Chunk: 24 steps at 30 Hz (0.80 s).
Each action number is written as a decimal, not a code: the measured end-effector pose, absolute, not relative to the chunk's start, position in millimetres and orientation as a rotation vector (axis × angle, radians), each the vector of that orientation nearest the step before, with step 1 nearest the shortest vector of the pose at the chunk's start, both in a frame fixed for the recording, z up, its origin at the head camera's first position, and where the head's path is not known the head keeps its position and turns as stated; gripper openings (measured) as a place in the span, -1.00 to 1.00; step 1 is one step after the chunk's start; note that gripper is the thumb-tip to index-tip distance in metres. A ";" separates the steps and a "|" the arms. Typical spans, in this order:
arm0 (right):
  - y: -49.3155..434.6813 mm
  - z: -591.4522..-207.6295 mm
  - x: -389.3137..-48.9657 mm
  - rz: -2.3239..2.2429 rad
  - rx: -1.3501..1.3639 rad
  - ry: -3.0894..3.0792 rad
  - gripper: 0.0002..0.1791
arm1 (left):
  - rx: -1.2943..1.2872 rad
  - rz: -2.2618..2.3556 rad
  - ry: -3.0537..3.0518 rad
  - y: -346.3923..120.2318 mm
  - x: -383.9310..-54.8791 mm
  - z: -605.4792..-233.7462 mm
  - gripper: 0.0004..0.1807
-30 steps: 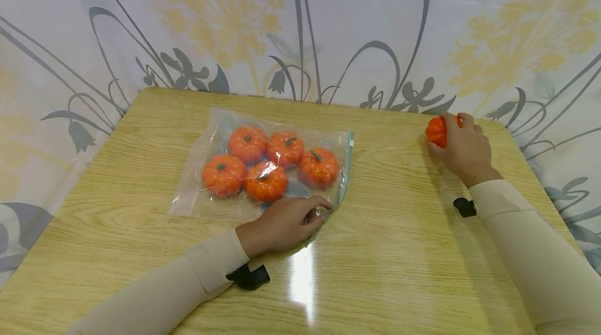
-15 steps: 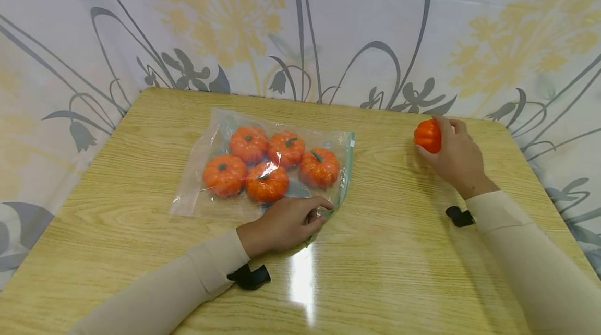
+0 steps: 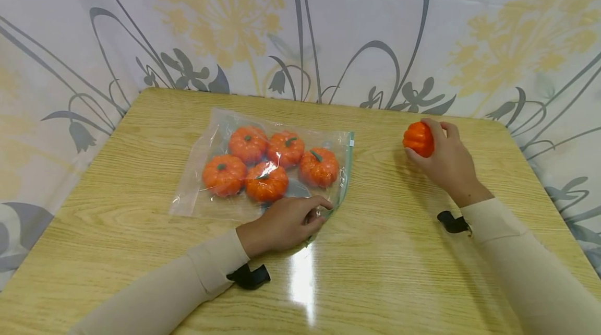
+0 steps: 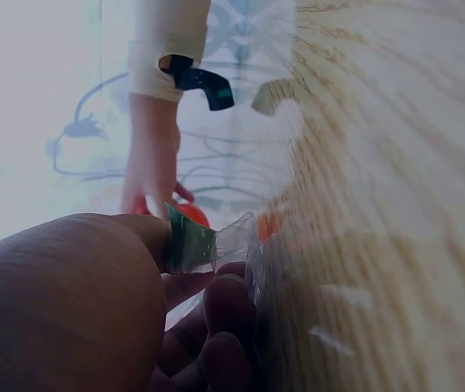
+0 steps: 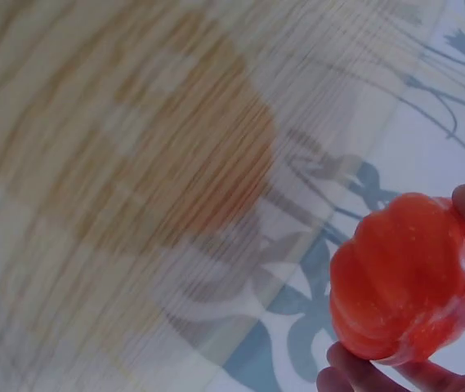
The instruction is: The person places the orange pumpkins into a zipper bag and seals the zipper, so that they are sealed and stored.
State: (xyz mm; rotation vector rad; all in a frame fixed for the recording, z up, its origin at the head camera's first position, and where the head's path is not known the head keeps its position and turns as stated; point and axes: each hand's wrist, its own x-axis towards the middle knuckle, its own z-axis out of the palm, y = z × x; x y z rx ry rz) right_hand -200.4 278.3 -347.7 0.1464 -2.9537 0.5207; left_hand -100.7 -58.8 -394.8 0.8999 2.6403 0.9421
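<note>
A clear zip bag [image 3: 190,189] with a green zip edge lies flat on the table, several small orange pumpkins [image 3: 266,182] with green stems inside it. My left hand [image 3: 284,223] pinches the near corner of the bag's mouth; in the left wrist view the green zip strip [image 4: 190,243] shows between thumb and fingers. Over the right part of the table, my right hand [image 3: 449,160] grips another small pumpkin [image 3: 418,139] between thumb and fingers. The right wrist view shows this pumpkin [image 5: 408,278] raised above the table, its ribbed side toward the camera.
The wooden table [image 3: 385,267] reaches back to a wall-like cloth [image 3: 328,27] printed with grey and yellow flowers. A white slider [image 3: 351,143] sits at the far end of the bag's zip. Black straps [image 3: 249,276] are worn at both wrists.
My right hand has carried its pumpkin leftward and slightly nearer, toward the bag. My left hand and the bag have stayed in place.
</note>
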 end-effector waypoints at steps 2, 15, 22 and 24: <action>275.6 -346.7 -198.2 0.537 0.148 -2.954 -0.21 | 0.900 0.945 2.639 -58.8 -100.7 -394.7 -0.68; 256.6 -345.1 -181.9 0.674 0.227 -2.916 -0.12 | 0.907 0.942 2.652 -59.6 -100.7 -395.2 -0.67; 244.1 -347.0 -172.7 0.777 0.321 -2.842 -0.16 | 0.911 0.943 2.648 -59.1 -101.1 -395.5 -0.66; 239.8 -347.5 -170.6 0.814 0.335 -2.828 -0.17 | 0.909 0.940 2.651 -59.0 -101.1 -395.8 -0.66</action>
